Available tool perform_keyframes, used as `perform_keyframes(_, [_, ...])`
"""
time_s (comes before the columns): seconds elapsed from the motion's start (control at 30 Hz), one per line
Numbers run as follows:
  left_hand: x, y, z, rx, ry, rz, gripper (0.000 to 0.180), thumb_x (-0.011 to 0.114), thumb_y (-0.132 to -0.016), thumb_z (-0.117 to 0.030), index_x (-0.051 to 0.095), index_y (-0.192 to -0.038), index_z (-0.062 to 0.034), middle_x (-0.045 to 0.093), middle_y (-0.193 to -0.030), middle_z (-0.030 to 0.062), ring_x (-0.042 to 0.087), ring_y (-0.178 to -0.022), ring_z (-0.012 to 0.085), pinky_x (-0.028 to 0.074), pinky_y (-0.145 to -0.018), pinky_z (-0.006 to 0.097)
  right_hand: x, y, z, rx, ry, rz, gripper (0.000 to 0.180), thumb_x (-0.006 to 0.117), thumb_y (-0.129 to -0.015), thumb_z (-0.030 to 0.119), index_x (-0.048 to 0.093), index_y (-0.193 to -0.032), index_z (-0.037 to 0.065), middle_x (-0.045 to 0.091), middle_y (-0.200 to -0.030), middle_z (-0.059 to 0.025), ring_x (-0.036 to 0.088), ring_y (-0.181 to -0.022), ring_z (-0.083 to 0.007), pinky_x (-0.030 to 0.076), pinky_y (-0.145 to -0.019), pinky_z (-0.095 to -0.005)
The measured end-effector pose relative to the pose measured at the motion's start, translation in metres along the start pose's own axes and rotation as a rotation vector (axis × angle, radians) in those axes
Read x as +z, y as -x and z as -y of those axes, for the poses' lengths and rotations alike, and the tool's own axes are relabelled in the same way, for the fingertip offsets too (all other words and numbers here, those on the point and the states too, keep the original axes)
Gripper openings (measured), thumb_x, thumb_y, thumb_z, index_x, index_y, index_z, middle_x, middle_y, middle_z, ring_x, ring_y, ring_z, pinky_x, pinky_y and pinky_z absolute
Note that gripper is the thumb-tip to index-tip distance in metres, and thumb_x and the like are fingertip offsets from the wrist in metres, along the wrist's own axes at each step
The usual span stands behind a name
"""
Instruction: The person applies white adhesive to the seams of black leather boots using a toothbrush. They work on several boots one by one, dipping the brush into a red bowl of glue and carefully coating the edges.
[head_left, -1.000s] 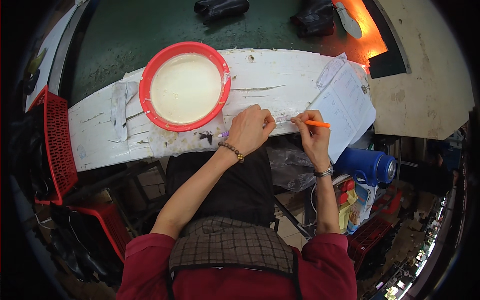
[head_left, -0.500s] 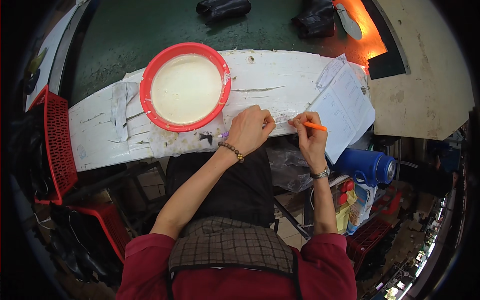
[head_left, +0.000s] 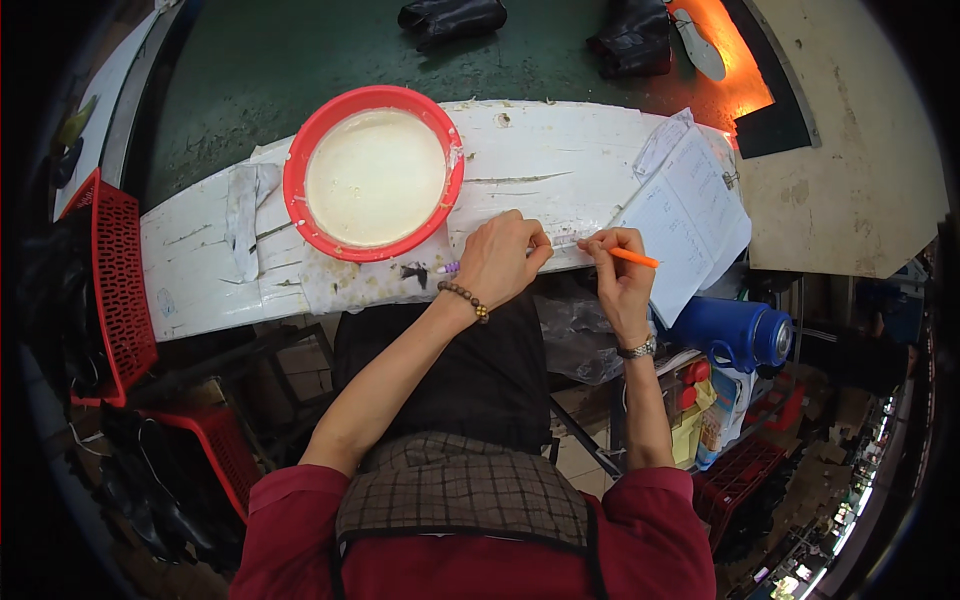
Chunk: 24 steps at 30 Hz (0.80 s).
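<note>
My left hand (head_left: pixel 503 262) rests over the front edge of the white board (head_left: pixel 545 150), thumb and fingers pinched together. Whatever is in that pinch is too small to make out. Just right of it, my right hand (head_left: pixel 622 285) is closed on an orange pen (head_left: pixel 634 257), its tip end pointing left toward my left fingertips. A small gap parts the two hands. Beside my left wrist lies a purple-and-white striped stick (head_left: pixel 449 267), partly hidden by the hand, next to a black tuft (head_left: pixel 414 273) on a stained cloth (head_left: pixel 345 286).
A red basin (head_left: pixel 299 165) of cream-coloured liquid stands on the board. Written papers (head_left: pixel 690 205) lie at right above a blue flask (head_left: pixel 733 332). Black boots (head_left: pixel 452 22) and a pale insole (head_left: pixel 699 48) are on the green surface beyond. Red crates (head_left: pixel 122 290) stand at left.
Both hands keep nearly the same place. The right hand and its pen have tilted very slightly; the whole view has shifted a little.
</note>
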<state>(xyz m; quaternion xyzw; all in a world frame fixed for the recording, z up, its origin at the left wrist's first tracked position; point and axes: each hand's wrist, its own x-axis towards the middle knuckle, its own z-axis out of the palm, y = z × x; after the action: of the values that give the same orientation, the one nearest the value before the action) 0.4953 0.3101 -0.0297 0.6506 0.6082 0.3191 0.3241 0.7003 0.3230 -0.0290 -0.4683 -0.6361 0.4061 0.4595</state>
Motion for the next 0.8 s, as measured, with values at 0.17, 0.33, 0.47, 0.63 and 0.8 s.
perform_keyframes(0.17, [0.0, 0.001, 0.0, 0.007, -0.002, -0.014, 0.017, 0.075, -0.084, -0.021, 0.075, -0.085, -0.0044, 0.069, -0.084, 0.0147, 0.069, -0.079, 0.032, 0.054, -0.072, 0.043, -0.003, -0.005, 0.01, -0.128, 0.379, 0.132, 0.01, 0.066, -0.093, -0.005, 0.061, -0.1, 0.002, 0.069, -0.093, -0.0078, 0.068, -0.076, -0.0182, 0.054, -0.069, -0.0291])
perform_keyframes(0.33, [0.005, -0.002, 0.002, 0.098, 0.013, -0.026, 0.015, 0.075, -0.084, -0.018, 0.074, -0.083, -0.0038, 0.07, -0.082, 0.0139, 0.069, -0.078, 0.0299, 0.054, -0.071, 0.042, 0.001, -0.001, 0.003, -0.295, 0.419, -0.082, 0.014, 0.068, -0.09, -0.004, 0.062, -0.101, 0.003, 0.066, -0.089, -0.0108, 0.066, -0.075, -0.0227, 0.051, -0.067, -0.0291])
perform_keyframes(0.47, [0.001, -0.005, 0.005, 0.129, 0.008, -0.009, 0.014, 0.077, -0.085, -0.016, 0.075, -0.086, -0.002, 0.072, -0.081, 0.0139, 0.071, -0.074, 0.0249, 0.053, -0.068, 0.034, -0.003, 0.018, 0.028, -0.155, 0.264, -0.303, 0.013, 0.067, -0.091, -0.004, 0.061, -0.1, 0.003, 0.066, -0.086, -0.0103, 0.066, -0.075, -0.0222, 0.051, -0.067, -0.0289])
perform_keyframes(0.63, [-0.001, -0.002, 0.003, 0.103, 0.045, -0.004, 0.015, 0.077, -0.086, -0.015, 0.077, -0.092, -0.0008, 0.071, -0.08, 0.0119, 0.068, -0.071, 0.018, 0.05, -0.066, 0.03, -0.081, 0.101, 0.07, 0.167, 0.733, -0.534, 0.012, 0.069, -0.092, 0.01, 0.062, -0.1, 0.005, 0.066, -0.08, -0.0125, 0.065, -0.067, -0.0263, 0.05, -0.063, -0.0359])
perform_keyframes(0.8, [-0.001, 0.0, -0.001, 0.121, 0.134, 0.002, 0.014, 0.076, -0.086, -0.013, 0.076, -0.091, -0.0004, 0.07, -0.078, 0.009, 0.064, -0.069, 0.0147, 0.048, -0.064, 0.029, -0.152, 0.211, 0.049, 0.559, 1.246, -0.549, 0.027, 0.074, -0.085, 0.017, 0.064, -0.106, 0.004, 0.07, -0.084, -0.0211, 0.066, -0.079, -0.0452, 0.051, -0.07, -0.0525])
